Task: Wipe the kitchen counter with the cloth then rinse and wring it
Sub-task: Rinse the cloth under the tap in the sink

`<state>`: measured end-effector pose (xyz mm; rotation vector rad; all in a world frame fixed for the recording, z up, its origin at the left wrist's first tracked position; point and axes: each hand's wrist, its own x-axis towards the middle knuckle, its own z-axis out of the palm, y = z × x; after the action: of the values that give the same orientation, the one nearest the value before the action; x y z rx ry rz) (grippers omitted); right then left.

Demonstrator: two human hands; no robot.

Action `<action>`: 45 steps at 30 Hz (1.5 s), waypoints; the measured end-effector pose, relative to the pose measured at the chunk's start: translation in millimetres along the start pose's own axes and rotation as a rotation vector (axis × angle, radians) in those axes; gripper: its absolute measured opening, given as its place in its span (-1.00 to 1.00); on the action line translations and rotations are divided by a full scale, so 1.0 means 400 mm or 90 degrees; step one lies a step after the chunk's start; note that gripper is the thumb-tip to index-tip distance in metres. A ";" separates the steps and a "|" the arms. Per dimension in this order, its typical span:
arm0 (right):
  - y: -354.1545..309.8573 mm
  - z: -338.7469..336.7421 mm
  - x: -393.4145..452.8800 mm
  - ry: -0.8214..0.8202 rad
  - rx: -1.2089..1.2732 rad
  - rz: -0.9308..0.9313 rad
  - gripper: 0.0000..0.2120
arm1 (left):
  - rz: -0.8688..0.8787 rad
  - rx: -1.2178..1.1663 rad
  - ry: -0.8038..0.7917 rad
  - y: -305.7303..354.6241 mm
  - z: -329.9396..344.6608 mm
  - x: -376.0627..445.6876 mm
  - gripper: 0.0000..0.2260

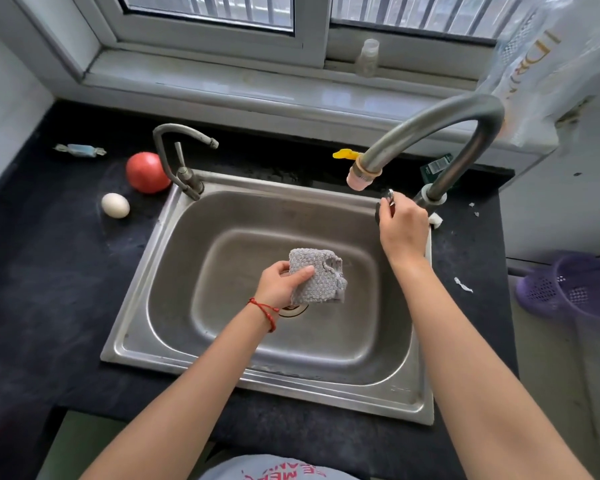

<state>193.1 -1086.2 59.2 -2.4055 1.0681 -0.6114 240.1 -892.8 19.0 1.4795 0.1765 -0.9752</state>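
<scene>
A grey checked cloth point(321, 277), folded into a bunch, hangs over the middle of the steel sink point(174, 244), above the drain. My left hand point(281, 284) grips its left edge, thumb on top. My right hand point(400, 226) is at the sink's back right corner, fingers closed around the dark handle point(386, 199) at the base of the tall curved tap point(440, 128). The tap's pink nozzle point(362, 176) points down over the sink's far right side. No water shows at the nozzle. The dark counter point(49, 271) surrounds the sink.
A smaller tap point(179, 154) stands at the sink's back left corner. A red tomato point(147, 172), a white egg point(115, 205) and a wrapped sweet point(80, 150) lie on the left counter. A purple basket point(575, 285) sits at the right. A small bottle point(367, 57) stands on the windowsill.
</scene>
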 end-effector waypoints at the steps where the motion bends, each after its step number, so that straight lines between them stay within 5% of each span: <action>1: 0.000 0.002 -0.001 0.003 -0.013 -0.015 -0.75 | 0.001 -0.005 -0.001 0.003 0.001 0.000 -0.84; 18: -0.008 0.026 -0.013 -0.022 -0.055 -0.063 -0.71 | -0.006 -0.029 -0.004 0.030 0.004 0.011 -0.76; 21: -0.016 0.021 -0.041 -0.007 0.061 0.057 -0.59 | 0.002 -0.024 -0.003 0.034 0.009 0.019 -0.75; 24: -0.022 0.038 -0.096 0.015 0.239 0.223 -0.70 | 0.009 -0.011 -0.007 0.038 0.015 0.035 -0.74; 30: -0.041 0.099 -0.148 -0.319 0.305 0.174 -0.76 | 0.035 0.053 -0.003 0.030 0.032 0.082 -0.82; 33: -0.019 0.125 -0.148 -0.367 0.307 0.198 -0.70 | 0.027 0.075 0.008 0.017 0.032 0.104 -0.83; 37: 0.000 0.161 -0.154 -0.349 0.279 0.215 -0.82 | -0.055 0.043 0.037 -0.012 0.032 0.137 -0.96; 45: 0.002 0.195 -0.159 -0.358 0.469 0.314 -0.83 | -0.356 -0.082 -0.030 -0.044 0.029 0.188 -0.47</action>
<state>197.1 -1021.9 -17.9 -1.4630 0.9141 -0.0967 270.9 -932.3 -41.1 1.3090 0.6310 -1.4130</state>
